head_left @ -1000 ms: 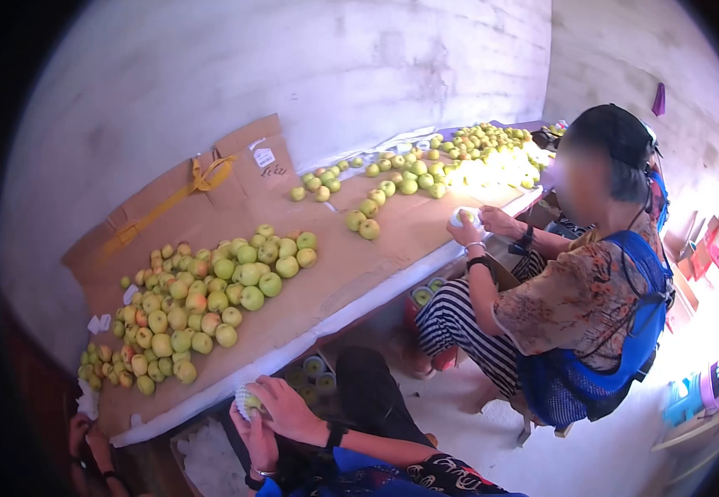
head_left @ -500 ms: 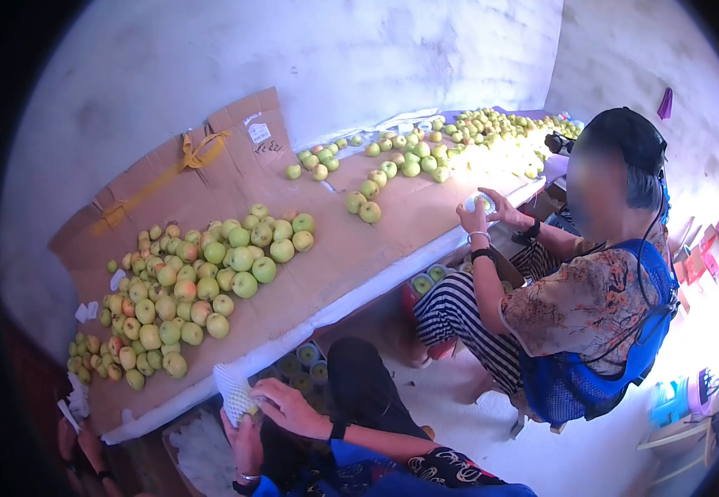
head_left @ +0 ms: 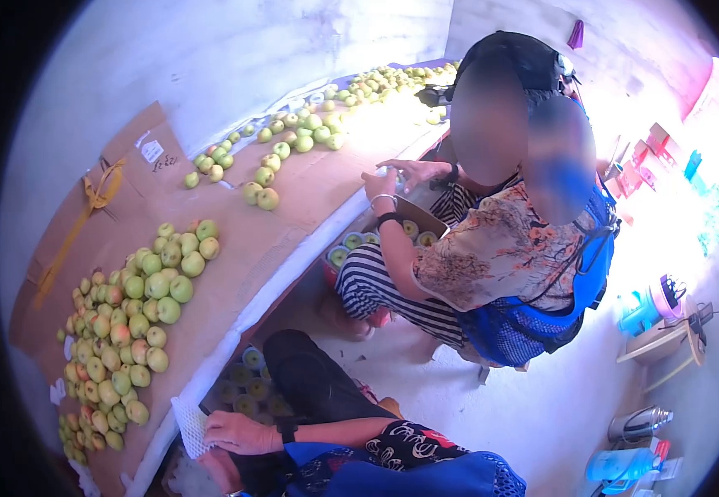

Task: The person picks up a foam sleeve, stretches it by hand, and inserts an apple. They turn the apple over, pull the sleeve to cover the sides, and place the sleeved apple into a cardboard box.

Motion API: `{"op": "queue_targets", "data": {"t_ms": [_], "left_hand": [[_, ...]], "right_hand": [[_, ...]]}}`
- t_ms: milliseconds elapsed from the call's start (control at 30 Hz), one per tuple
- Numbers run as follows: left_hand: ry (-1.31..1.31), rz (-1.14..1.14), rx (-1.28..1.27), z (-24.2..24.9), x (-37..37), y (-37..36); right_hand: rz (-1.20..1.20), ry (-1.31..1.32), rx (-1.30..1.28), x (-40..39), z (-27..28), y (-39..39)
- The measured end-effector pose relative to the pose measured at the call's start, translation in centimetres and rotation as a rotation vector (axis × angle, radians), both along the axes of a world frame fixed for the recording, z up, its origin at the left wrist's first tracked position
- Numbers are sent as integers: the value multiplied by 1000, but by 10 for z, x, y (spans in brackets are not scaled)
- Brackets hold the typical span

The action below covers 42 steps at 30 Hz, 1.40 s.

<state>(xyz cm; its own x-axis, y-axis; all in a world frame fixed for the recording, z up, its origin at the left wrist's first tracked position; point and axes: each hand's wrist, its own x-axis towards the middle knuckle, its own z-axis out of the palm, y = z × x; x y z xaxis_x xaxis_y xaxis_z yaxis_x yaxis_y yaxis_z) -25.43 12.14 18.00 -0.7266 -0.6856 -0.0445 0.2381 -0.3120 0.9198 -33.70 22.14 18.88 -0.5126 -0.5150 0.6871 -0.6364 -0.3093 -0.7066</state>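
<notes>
A white foam net sleeve (head_left: pixel 190 424) stands up at the table's front edge, its lower end between my hands. My left hand (head_left: pixel 222 469) is closed round that lower end, partly hidden beneath my right hand. My right hand (head_left: pixel 242 432), with a black band at the wrist, has its fingers bent against the net's side. Whether an apple is inside the net cannot be made out. Beyond my hands lies a large pile of green and reddish apples (head_left: pixel 121 335) on the cardboard-covered table (head_left: pixel 239 240). Below the edge, near my dark-clad knee, is a container of apples (head_left: pixel 252 385).
On the right sits a co-worker (head_left: pixel 492 248) in a cap and blue vest, both hands round a small item above a box of apples (head_left: pixel 410 229). More apples (head_left: pixel 303 143) lie along the wall. A metal flask (head_left: pixel 641 423) and blue container (head_left: pixel 622 465) stand lower right.
The view has swung right, so the table and piles appear further left. My right hand has closed in on the net's lower end. The co-worker leans further forward.
</notes>
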Motion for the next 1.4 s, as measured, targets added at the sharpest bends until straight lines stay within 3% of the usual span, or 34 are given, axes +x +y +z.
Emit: {"op": "queue_targets", "data": {"t_ms": [167,333,400,467,533,667,733,767,833,967,1133,1333,1400], "left_hand": [[-24,36,-102,0,-5,-7],[9,223,-371,23,-12,-8],[-80,311,-501,31,-12,-6],[-204,335,-676,50,-14,6],[-161,361,-605,45,-14,10],[-174,345,-844,56,-10,20],[-208,300,-1014,73,-4,21],[-211,306,-1003,80,-3,24],[-136,237,-1251,90,-1,25],[45,280,-1248,88,-4,29],[57,360,-1302,90,-3,25],[59,90,-1351,94,6,27],[71,69,-1398,93,7,27]], "right_hand": [[-20,119,-22,2,-2,7],[-30,-145,187,-14,19,21],[-22,-218,149,-14,33,21],[-4,9,192,-13,36,16],[42,-229,229,-5,32,14],[0,-368,107,-1,10,9],[102,-620,-70,-1,9,5],[106,-619,-58,-3,13,8],[66,-625,-91,-6,22,13],[-49,-452,-147,-7,35,15],[-41,-521,-143,-5,33,15],[-25,-587,-147,-9,30,14],[12,-734,-168,-10,29,11]]}}
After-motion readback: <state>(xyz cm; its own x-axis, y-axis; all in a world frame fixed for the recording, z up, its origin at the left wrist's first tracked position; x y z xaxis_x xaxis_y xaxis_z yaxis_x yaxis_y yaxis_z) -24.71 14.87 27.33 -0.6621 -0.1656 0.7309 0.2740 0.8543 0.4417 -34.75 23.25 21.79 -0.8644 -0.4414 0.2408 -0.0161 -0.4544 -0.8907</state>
